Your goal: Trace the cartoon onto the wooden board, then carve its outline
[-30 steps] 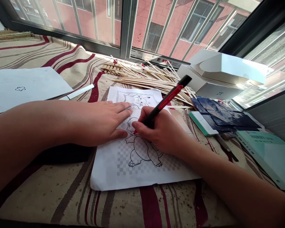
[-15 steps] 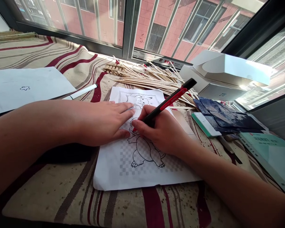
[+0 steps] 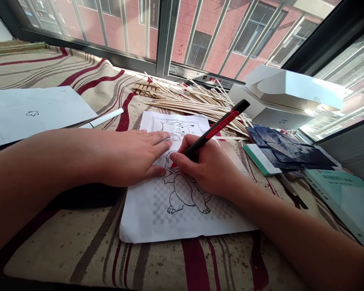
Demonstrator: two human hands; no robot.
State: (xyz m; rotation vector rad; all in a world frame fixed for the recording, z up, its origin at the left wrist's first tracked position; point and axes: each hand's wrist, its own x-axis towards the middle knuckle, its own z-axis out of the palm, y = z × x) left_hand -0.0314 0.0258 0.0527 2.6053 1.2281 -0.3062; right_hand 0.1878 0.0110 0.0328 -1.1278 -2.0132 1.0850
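My left hand [image 3: 133, 155] lies flat on a white sheet of paper [image 3: 139, 222], pressing it down, and holds nothing. My right hand [image 3: 208, 167] grips a black-and-red pen [image 3: 220, 128], whose tip touches the printed line drawing of a cartoon creature [image 3: 185, 194]. That hand hides part of the creature's head. Above my fingers, another cartoon figure [image 3: 180, 129] shows inside a printed frame.
A heap of thin wooden sticks [image 3: 194, 101] lies behind the paper, beneath a window with metal bars [image 3: 218, 36]. To the right are a white box [image 3: 286, 91], dark blue sheets [image 3: 291, 151] and a green book [image 3: 342, 202]. A white paper [image 3: 33, 115] and white marker [image 3: 106, 117] lie left on striped cloth [image 3: 48, 246].
The view has shifted slightly, so the paper sits a little further right than a second ago. The pen tip stays near the creature's head, with small movements of my right hand.
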